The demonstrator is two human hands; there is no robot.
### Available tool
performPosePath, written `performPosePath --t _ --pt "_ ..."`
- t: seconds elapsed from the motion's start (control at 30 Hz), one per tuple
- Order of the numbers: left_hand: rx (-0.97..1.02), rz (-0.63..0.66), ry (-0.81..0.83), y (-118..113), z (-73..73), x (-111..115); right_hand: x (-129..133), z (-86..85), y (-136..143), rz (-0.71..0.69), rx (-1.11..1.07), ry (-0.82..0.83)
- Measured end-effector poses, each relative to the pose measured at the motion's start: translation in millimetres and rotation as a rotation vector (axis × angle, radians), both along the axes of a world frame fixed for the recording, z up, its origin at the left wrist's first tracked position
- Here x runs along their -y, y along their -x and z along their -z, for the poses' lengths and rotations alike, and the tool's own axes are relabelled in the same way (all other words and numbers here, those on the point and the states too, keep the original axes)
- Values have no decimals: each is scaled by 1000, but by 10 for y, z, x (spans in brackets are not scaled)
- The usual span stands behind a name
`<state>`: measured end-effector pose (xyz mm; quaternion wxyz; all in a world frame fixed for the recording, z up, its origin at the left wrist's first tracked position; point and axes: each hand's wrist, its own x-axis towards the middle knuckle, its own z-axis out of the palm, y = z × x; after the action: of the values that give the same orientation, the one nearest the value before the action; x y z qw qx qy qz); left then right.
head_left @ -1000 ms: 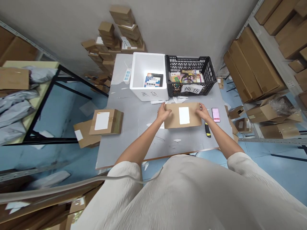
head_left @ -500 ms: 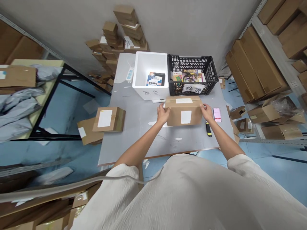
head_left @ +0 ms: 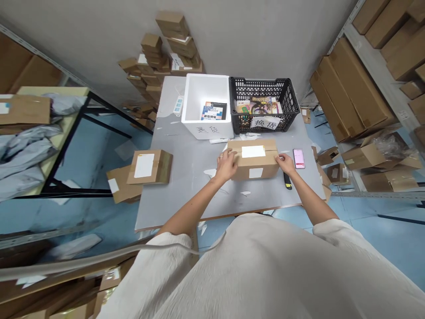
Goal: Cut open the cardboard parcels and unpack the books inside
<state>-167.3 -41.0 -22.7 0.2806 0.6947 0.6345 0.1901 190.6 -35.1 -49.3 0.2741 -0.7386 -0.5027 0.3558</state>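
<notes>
A brown cardboard box (head_left: 254,165) with a white label on top and a smaller one on its near side rests on the grey table (head_left: 179,186). My left hand (head_left: 226,164) grips its left end and my right hand (head_left: 285,163) grips its right end. A pink phone (head_left: 299,158) lies just right of the box. A utility knife (head_left: 287,180), black with a yellow tip, lies under my right wrist.
Behind the box stand a white foam bin (head_left: 206,104) holding a book and a black crate (head_left: 264,106) of books with a paper sign. Labelled cartons (head_left: 149,166) overhang the table's left edge. Shelves of boxes (head_left: 358,88) run along the right; stacked boxes (head_left: 166,48) lean on the wall.
The box has been turned from flat with its large label up onto another side, so a taped face with a wide label now faces up. Both hands stayed on its ends.
</notes>
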Motion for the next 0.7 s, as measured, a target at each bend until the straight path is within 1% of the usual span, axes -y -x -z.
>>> performPosePath --t 0.07,0.13,0.23,0.4,0.57,0.7 --pt "-40 145 14 -89 -2 90 125 55 -8 3 -17 31" --pt "-78 199 58 -176 13 163 239 109 -11 15 -33 64" --pt "-129 213 68 -280 41 235 335 171 6 41 -61 57" --pt "-171 252 48 -398 48 323 334 197 108 19 -69 -78" --pt "-181 232 83 -475 63 375 346 165 202 -16 -41 -117" --pt "-148 199 77 -448 67 339 330 84 286 2 -43 -121"
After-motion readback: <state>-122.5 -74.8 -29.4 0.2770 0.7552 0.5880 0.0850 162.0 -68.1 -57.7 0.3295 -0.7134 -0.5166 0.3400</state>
